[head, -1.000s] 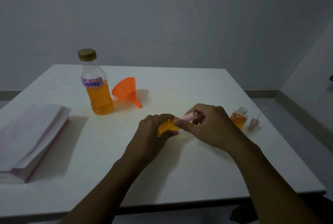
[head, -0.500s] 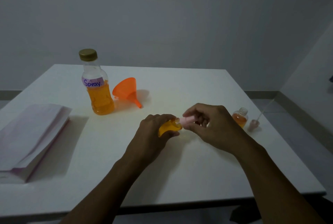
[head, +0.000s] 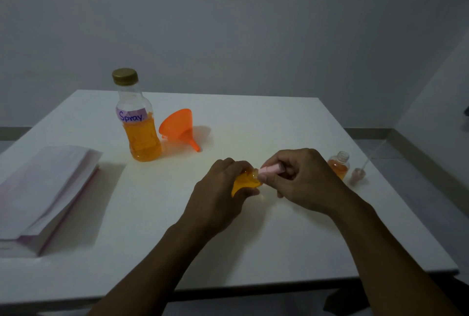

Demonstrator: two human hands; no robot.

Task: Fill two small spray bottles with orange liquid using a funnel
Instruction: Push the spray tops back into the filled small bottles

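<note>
Head view: a small spray bottle (head: 245, 182) is gripped by the left hand (head: 220, 188). Its pink spray cap (head: 271, 170) is pinched by the right hand (head: 302, 178).

Single head-worn camera looked forward and down, close over white table (head: 266, 239), facing grey wall (head: 241, 23).

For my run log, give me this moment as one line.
left hand grips small bottle | right hand pinches pink spray cap at its neck | second small bottle uncapped | funnel lying sideways
</note>
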